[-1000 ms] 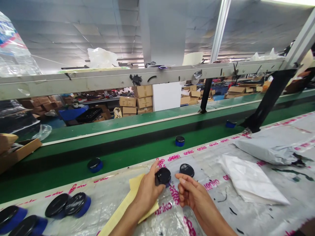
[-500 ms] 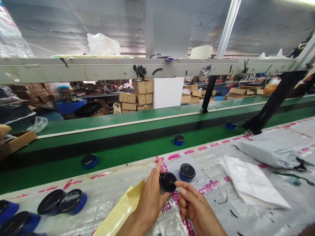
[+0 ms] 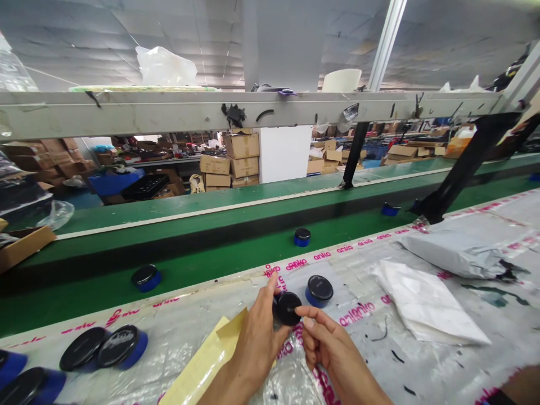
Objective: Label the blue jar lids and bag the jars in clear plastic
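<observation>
My left hand [image 3: 258, 332] is wrapped round a small round tub with a black lid [image 3: 288, 308], held tilted with the lid toward my right. At the lid's face, my right hand [image 3: 327, 343] has thumb and index finger pinched together; whatever lies between them is too small to make out. Just beyond rests another tub, blue with a black lid [image 3: 319, 290], on the plastic-covered table [image 3: 354, 360]. Beneath my left wrist lies a yellow sheet [image 3: 206, 360], partly hidden by the hand.
Several similar tubs [image 3: 123, 346] stand at the table's left. Behind the table runs a green conveyor belt [image 3: 236, 256] carrying spaced-out tubs [image 3: 302, 237]. A folded white sheet [image 3: 430, 304] and a grey plastic package [image 3: 455, 247] lie right. A black-wrapped post [image 3: 455, 174] rises near the belt.
Both hands keep nearly the same hold on the tub, the right fingertips still at the lid. The tubs on the belt have shifted slightly left. The view has moved a little.
</observation>
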{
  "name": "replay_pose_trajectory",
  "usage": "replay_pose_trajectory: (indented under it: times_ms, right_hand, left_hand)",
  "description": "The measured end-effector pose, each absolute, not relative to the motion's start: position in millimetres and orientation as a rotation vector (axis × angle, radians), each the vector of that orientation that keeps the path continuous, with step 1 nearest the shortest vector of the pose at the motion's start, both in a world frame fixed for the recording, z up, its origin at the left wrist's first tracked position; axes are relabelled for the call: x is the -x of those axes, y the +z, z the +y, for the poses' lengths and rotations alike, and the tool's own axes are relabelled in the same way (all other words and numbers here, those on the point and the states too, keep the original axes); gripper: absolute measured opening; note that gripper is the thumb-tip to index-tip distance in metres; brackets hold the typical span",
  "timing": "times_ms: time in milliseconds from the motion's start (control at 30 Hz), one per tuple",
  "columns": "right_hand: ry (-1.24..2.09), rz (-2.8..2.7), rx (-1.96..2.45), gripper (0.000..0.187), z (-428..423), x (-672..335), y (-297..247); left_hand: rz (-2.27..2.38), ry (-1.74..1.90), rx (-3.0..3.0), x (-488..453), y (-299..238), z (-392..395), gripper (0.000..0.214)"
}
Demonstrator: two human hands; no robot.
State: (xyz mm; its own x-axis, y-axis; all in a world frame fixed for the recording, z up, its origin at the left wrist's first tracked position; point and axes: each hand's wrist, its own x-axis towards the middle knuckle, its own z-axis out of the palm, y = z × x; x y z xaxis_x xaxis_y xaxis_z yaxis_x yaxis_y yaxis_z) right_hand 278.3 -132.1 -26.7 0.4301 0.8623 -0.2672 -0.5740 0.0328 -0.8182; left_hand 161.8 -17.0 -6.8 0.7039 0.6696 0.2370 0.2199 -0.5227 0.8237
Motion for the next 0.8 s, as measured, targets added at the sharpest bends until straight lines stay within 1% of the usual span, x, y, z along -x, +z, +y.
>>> replay_pose_trajectory:
  times_ms: [167, 800]
  right_hand:
    - [1.120, -0.390, 1.061, 0.046, -131.8, -278.3, -25.8]
    - [1.083, -0.374, 1.120, 0.055, -128.6, -275.3, -24.1]
  left_hand:
    - [0.653, 0.690, -2.093, -160.2, -7.8, -17.6, 0.095]
    - [0.653, 0.693, -2.106, -159.7, -11.0, -17.2, 0.091]
